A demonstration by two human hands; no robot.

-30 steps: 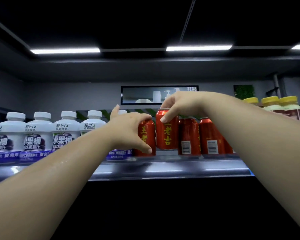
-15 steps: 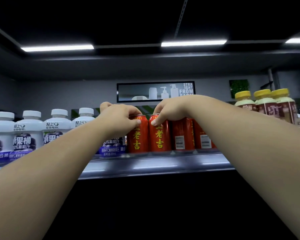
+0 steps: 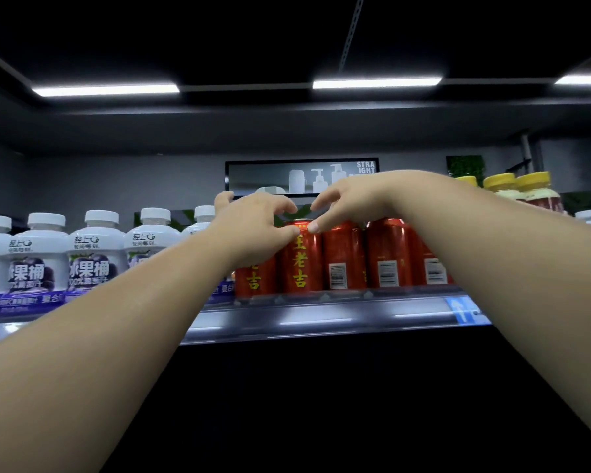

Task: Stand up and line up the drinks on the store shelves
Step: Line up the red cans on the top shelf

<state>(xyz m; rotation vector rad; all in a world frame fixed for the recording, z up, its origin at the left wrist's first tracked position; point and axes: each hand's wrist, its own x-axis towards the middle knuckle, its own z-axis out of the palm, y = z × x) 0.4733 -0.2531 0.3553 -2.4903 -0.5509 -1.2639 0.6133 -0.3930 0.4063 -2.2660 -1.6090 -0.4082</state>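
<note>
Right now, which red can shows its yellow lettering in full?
The second red can from the left; its left neighbour is half hidden, the others show barcodes.

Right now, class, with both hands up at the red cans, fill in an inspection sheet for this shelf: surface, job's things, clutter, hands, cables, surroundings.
Surface: shelf, glossy front edge, drinks in one row.
Job's things: red cans upright, side by side, two labels forward, others showing barcodes; white bottles upright at left; yellow-capped bottles at right.
Clutter: nothing seen.
Hands: left hand curled over leftmost can top, grip unclear; right hand thumb on second can rim, fingers loose.
Cables: nothing seen.
Surroundings: ceiling light strips; wall sign.
</note>
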